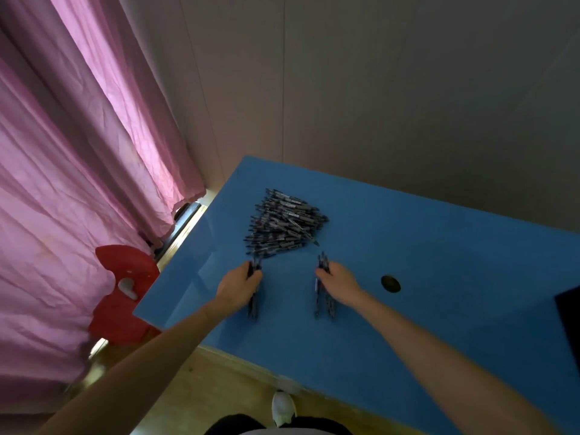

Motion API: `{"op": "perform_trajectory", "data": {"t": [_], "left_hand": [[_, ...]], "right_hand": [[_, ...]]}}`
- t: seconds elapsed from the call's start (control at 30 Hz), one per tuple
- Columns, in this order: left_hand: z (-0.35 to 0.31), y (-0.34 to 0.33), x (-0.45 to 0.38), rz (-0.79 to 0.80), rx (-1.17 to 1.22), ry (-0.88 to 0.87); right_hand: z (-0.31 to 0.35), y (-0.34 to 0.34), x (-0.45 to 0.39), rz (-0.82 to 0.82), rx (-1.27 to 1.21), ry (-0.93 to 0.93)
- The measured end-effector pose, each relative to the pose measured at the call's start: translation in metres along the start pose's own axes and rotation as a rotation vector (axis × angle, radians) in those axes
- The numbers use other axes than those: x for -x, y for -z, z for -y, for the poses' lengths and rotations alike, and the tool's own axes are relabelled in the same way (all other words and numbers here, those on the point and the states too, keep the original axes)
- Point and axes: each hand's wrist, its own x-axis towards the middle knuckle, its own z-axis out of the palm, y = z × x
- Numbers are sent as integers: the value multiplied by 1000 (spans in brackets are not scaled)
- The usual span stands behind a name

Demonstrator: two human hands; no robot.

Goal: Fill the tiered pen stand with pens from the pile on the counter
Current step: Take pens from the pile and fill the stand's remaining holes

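each hand grips a bundle of pens: left hand, right hand. the pile lies just beyond both fists on the blue counter.

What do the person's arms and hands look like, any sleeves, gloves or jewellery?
Both forearms are bare as far as the frame shows, with no sleeve in view. The left hand and right hand show no gloves, watch or bands; rings are too small to tell.

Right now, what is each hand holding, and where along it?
Left hand grips a bundle of pens around the middle; right hand grips another bundle, also mid-length.
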Motion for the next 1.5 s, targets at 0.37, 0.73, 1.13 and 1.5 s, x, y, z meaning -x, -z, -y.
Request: {"op": "perform_trajectory", "data": {"t": [0.37,0.73,1.13,1.5], "left_hand": [[-69,7,54,210,540,58],[-152,-34,130,331,370,-267],[-273,-157,218,471,502,-415],[-421,-274,272,229,548,-447]], "right_hand": [[16,13,86,-301,-946,-211],[-25,70,252,-642,-696,-61],[-149,173,395,-986,-787,-111],[-297,295,498,-1032,-364,51]]}}
